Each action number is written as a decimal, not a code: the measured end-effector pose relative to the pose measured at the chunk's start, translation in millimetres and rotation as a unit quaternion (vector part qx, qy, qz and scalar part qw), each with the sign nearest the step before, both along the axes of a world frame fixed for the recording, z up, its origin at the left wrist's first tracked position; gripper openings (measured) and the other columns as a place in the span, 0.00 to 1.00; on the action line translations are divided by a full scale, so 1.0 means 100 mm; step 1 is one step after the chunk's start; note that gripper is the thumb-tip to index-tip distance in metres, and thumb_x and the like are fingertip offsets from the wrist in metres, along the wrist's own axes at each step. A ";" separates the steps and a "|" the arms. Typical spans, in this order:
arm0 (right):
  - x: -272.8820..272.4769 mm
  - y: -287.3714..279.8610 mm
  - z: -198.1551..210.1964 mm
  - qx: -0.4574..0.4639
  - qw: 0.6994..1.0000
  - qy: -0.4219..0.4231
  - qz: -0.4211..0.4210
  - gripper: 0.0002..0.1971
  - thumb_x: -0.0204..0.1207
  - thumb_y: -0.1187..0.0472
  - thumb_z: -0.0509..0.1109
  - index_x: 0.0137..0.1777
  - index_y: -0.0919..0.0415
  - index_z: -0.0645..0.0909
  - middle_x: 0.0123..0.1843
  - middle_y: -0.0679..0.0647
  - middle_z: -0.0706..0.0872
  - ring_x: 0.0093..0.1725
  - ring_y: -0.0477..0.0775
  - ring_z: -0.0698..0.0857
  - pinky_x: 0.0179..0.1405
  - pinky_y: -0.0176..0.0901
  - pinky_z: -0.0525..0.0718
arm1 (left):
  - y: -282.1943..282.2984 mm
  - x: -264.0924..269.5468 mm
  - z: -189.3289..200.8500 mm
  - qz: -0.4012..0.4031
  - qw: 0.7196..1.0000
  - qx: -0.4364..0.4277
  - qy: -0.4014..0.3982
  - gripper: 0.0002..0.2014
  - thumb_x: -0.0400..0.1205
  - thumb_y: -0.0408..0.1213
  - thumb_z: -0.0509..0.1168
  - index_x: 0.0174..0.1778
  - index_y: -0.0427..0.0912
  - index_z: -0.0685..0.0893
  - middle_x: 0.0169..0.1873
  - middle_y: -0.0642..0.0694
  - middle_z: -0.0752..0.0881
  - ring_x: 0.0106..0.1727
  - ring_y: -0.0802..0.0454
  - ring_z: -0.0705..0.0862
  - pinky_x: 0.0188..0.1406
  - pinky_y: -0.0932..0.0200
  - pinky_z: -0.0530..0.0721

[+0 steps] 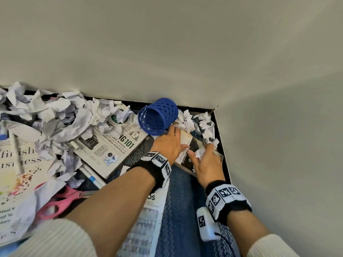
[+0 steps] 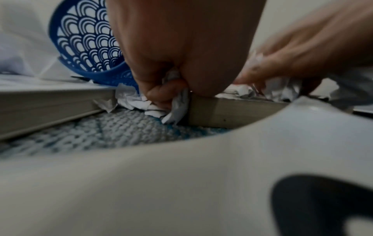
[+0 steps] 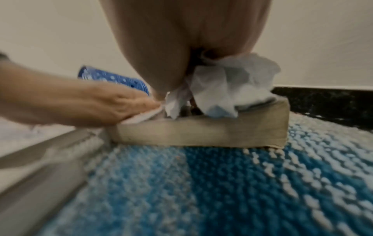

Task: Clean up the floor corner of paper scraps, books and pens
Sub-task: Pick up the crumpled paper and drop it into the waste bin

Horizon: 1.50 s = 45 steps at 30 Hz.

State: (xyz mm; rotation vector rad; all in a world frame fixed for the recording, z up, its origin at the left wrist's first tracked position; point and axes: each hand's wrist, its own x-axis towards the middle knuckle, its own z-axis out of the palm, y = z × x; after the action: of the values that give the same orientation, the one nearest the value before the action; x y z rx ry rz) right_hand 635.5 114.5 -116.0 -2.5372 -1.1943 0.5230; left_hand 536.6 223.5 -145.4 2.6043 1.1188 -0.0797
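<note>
A dark-covered book (image 1: 185,154) lies on the blue rug in the floor corner. My left hand (image 1: 169,143) rests on the book's left edge, and its curled fingers pinch white paper scraps (image 2: 175,102). My right hand (image 1: 206,164) is over the same book and grips a crumpled paper ball (image 3: 232,83). More crumpled scraps (image 1: 205,125) lie against the black skirting behind the book. A blue lattice pen holder (image 1: 157,116) lies on its side just beyond my left hand.
To the left, a heap of crumpled paper (image 1: 61,115) covers an "Investing 101" book (image 1: 113,147) and a large white book (image 1: 16,167). Pink scissors (image 1: 59,201) and a white marker (image 1: 92,177) lie near my left forearm. White walls close the corner.
</note>
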 end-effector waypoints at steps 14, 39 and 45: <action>0.54 0.37 0.21 0.043 0.990 -0.129 0.037 0.11 0.80 0.60 0.68 0.57 0.68 0.78 0.62 0.59 0.74 0.45 0.48 0.74 0.51 0.40 0.78 | 0.13 -0.01 0.37 -0.053 0.996 0.058 -0.040 0.10 0.85 0.36 0.58 0.50 0.40 0.85 0.50 0.43 0.85 0.50 0.41 0.85 0.35 0.52 0.73; 0.66 0.46 -0.21 -0.089 0.970 -0.071 0.213 0.13 0.82 0.52 0.63 0.58 0.60 0.77 0.55 0.57 0.77 0.51 0.62 0.82 0.47 0.50 0.78 | 0.52 0.34 0.13 -0.113 0.990 -0.028 0.076 0.15 0.85 0.37 0.59 0.65 0.38 0.80 0.59 0.37 0.81 0.62 0.37 0.80 0.58 0.44 0.83; 0.86 0.51 -0.02 0.042 0.992 -0.084 0.082 0.12 0.78 0.53 0.67 0.40 0.62 0.82 0.45 0.57 0.79 0.42 0.58 0.80 0.44 0.47 0.79 | 0.39 0.17 0.34 0.007 0.993 -0.112 -0.032 0.13 0.78 0.37 0.61 0.54 0.45 0.87 0.56 0.36 0.87 0.56 0.34 0.85 0.52 0.46 0.83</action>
State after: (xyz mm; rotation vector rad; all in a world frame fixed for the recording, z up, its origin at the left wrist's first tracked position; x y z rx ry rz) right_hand 721.4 165.1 -117.8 -2.4660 -1.4620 0.2914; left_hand 553.5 262.6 -111.0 2.3844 1.0407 -0.1124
